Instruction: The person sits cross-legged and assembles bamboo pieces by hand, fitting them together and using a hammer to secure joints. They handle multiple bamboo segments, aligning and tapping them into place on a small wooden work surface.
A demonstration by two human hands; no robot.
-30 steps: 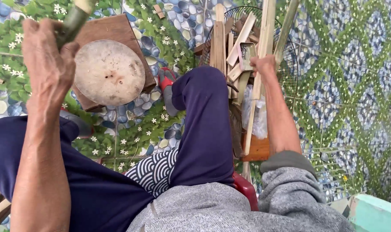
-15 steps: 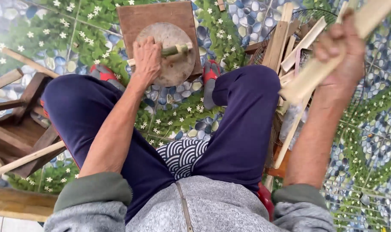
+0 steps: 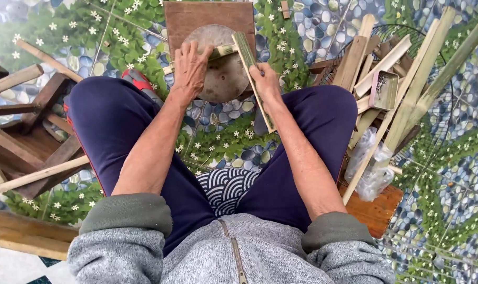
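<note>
So, a seated person steadies bamboo over a round chopping block between the knees

The left hand (image 3: pixel 190 62) is clenched around a green-handled tool (image 3: pixel 218 51) laid across the round block (image 3: pixel 220 73), which sits on a brown board (image 3: pixel 197 18) at twelve o'clock from the lap, seemingly kept close for easy reach. The right hand (image 3: pixel 265 81) grasps a split bamboo strip (image 3: pixel 252 71), its upper end resting on the block, probably for support. More bamboo slats (image 3: pixel 402 89) are heaped at two o'clock, within arm's reach, and wooden stools (image 3: pixel 34 131) lie toppled at nine o'clock
</note>
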